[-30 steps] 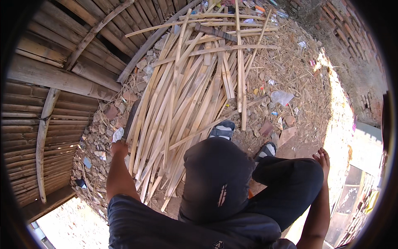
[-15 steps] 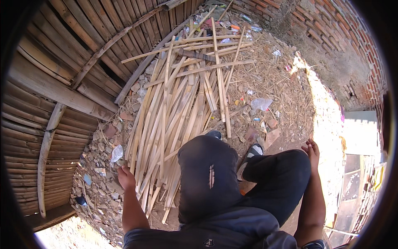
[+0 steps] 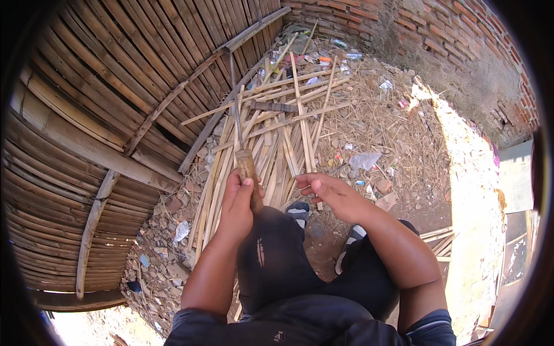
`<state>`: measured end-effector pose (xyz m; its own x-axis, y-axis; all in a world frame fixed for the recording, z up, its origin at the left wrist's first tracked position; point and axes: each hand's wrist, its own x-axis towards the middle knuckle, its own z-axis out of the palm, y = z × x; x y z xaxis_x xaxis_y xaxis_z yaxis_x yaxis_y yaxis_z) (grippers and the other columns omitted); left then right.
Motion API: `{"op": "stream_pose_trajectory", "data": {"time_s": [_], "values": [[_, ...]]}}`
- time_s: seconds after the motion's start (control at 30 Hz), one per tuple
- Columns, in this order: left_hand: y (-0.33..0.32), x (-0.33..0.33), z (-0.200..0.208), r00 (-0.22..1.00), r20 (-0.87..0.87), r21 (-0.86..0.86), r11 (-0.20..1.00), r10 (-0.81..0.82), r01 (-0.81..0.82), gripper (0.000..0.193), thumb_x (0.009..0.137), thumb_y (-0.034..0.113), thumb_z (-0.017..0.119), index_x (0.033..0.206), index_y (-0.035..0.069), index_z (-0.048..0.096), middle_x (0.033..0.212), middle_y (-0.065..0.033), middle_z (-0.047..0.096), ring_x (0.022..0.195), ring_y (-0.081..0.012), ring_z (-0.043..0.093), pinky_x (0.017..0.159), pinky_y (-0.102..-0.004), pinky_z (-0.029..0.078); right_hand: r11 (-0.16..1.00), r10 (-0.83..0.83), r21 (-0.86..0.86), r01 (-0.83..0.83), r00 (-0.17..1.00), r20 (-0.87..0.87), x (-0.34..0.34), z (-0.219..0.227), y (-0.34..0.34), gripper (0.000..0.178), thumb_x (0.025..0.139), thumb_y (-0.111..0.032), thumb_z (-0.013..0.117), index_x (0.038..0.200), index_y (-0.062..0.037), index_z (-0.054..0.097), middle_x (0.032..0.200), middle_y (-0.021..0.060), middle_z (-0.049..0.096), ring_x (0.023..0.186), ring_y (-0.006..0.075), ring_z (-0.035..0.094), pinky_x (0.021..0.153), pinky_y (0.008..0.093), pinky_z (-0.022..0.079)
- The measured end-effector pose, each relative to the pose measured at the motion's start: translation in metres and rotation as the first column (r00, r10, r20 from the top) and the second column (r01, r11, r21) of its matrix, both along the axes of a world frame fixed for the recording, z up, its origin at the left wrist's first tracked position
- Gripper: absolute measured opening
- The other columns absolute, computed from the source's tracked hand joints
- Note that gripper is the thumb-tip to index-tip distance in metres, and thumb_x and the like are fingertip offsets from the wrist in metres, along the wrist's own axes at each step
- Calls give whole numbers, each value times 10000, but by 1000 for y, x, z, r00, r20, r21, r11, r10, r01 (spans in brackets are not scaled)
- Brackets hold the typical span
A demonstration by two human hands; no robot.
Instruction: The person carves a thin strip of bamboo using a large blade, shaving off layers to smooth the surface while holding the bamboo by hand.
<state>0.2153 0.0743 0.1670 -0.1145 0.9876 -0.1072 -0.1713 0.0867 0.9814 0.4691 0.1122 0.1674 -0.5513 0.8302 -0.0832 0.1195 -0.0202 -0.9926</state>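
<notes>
My left hand (image 3: 239, 199) is closed round the thick wooden handle of a long knife (image 3: 246, 167). Its thin dark blade points away from me, seen nearly edge-on, over the pile of split bamboo strips (image 3: 268, 153). To the right, my right hand (image 3: 334, 196) hovers above the near end of the strips, fingers loosely bent and apart, with nothing visible in them. Across the far part of the pile lies a short dark stick-like piece (image 3: 273, 107), apart from both hands.
A bamboo-slat wall (image 3: 138, 75) rises on the left, with rubble (image 3: 167, 254) along its foot. A brick wall (image 3: 438, 34) stands at the far right. Clear plastic (image 3: 365, 161) and other litter lie on the straw-strewn ground. More strips (image 3: 441, 239) lie beside my right knee.
My left hand has come in from the left side and now holds the long knife upright before me. My right hand has moved from beside my right knee to the middle.
</notes>
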Motion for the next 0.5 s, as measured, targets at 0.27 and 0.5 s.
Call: {"op": "stream_pose_trajectory", "data": {"time_s": [0.27, 0.5], "values": [[94, 164, -18, 841, -299, -91, 891, -451, 445, 429, 1071, 188, 573, 1414, -23, 427, 1249, -141, 595, 1037, -206, 620, 877, -340, 514, 779, -526, -534, 328, 805, -274, 37, -26, 31, 674, 1075, -635, 413, 1420, -62, 497, 1340, 120, 591, 1210, 230, 611, 999, 445, 516], [127, 212, -79, 613, -734, 256, 718, -292, 648, 681, 872, 256, 753, 1449, 8, 489, 1307, -218, 482, 1150, -351, 566, 988, -427, 497, 486, -811, -664, 568, 576, -102, 95, -48, 35, 324, 1093, -389, 543, 1137, -73, 599, 1025, 54, 671, 892, 161, 655, 814, 352, 531]]}}
